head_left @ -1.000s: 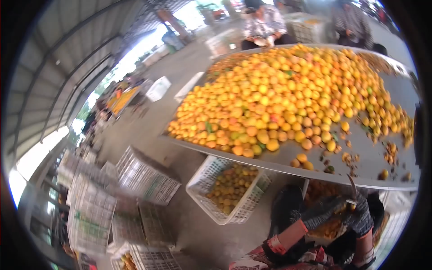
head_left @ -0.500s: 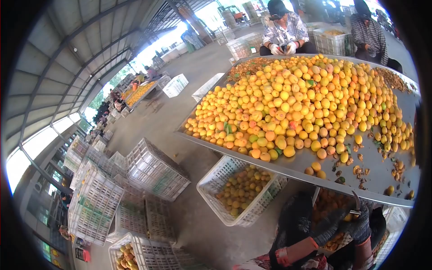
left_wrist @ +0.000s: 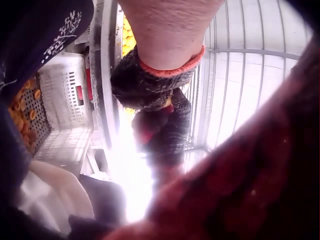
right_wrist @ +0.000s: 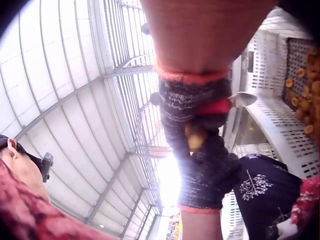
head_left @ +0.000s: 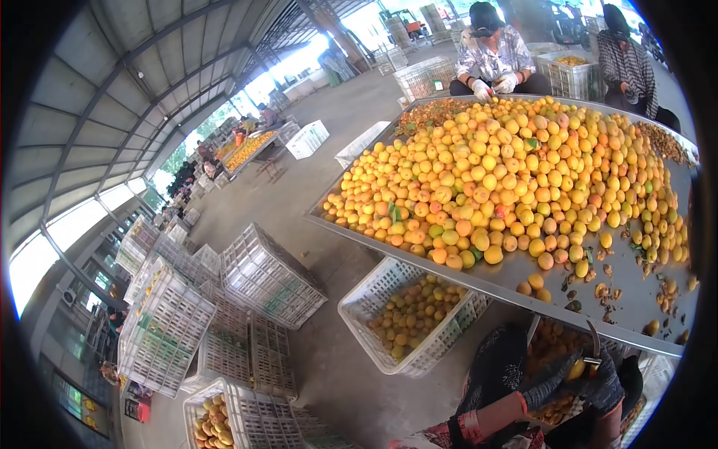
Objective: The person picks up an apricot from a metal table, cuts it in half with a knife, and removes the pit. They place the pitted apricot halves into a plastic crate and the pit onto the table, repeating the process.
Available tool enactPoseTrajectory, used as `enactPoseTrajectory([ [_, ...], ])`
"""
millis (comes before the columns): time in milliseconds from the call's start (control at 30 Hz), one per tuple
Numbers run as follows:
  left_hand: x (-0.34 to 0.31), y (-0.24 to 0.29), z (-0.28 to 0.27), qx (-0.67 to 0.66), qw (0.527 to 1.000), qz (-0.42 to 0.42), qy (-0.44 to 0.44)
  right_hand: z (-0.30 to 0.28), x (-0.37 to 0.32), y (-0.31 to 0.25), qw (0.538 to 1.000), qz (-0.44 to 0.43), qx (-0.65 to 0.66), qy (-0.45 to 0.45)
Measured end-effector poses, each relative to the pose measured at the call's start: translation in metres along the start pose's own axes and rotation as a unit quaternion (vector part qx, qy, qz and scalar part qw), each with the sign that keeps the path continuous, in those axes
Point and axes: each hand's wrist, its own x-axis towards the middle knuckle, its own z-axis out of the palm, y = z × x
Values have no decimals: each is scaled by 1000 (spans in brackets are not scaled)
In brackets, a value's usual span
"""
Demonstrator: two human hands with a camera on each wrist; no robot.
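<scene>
Both hands wear dark knitted gloves and meet over a crate of cut apricots [head_left: 553, 338] at the table's near edge. My left hand [head_left: 548, 383] grips a yellow apricot [head_left: 576, 369], which also shows between the gloves in the right wrist view [right_wrist: 196, 139]. My right hand [head_left: 603, 387] holds a small knife [head_left: 594, 340], its curved blade pointing up beside the fruit. In the right wrist view the knife blade [right_wrist: 244, 99] juts out from the right glove [right_wrist: 192, 102]. Seen from the left wrist, the left glove [left_wrist: 150, 87] overlaps the other and hides most of the fruit.
A metal table [head_left: 479, 278] bears a large heap of apricots [head_left: 508, 179] and some scraps. Below its edge stands a white crate [head_left: 374, 340] of apricots. Stacked crates [head_left: 168, 322] fill the left. Across the table sits a person in white gloves [head_left: 493, 56], with another person [head_left: 627, 67] beside.
The head view has swung, so table and crates sit lower and further right. The hands stay together with knife and apricot. The person opposite has moved their gloved hands apart, one at the heap.
</scene>
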Motion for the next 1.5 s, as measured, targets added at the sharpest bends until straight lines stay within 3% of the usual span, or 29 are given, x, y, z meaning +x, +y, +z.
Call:
enactPoseTrajectory([
  [100, 0, 0, 1, -4, 1000, 0, 7, -5, -2, 12, 997, -64, -36, 26],
  [433, 2, 1, 4, -15, 999, 2, 33, -13, -3, 33, 997, -41, -19, 56],
  [633, 2, -2, 8, -23, 999, -6, 42, -18, -3, 37, 976, -110, -169, 88],
  [700, 2, -2, 9, -26, 999, -7, 47, -21, -1, 40, 938, -203, -275, 63],
  [933, 5, -3, 14, -41, 998, -10, 55, -30, -2, 70, 914, -217, -320, 121],
  [1033, 5, -3, 19, -48, 997, -10, 57, -26, -2, 67, 913, -206, -317, 151],
  [1100, 5, -2, 23, -53, 997, -11, 59, 2, -2, 33, 986, -114, -42, 111],
  [1233, 5, -3, 25, -59, 996, -12, 66, -14, -4, 50, 989, -106, -65, 81],
  [1300, 3, -4, 26, -61, 996, -16, 68, -11, -8, 50, 930, -253, -222, 150],
  [1333, 3, -4, 26, -62, 996, -16, 70, -14, -10, 53, 929, -253, -222, 151],
  [1367, 3, -4, 26, -62, 995, -17, 71, -22, -13, 58, 971, -156, -84, 161],
  [1400, 2, -4, 26, -63, 995, -18, 74, -27, -16, 62, 983, -53, 56, 165],
  [1500, 1, -5, 25, -66, 994, -20, 80, -33, -21, 68, 974, -65, -6, 216],
])
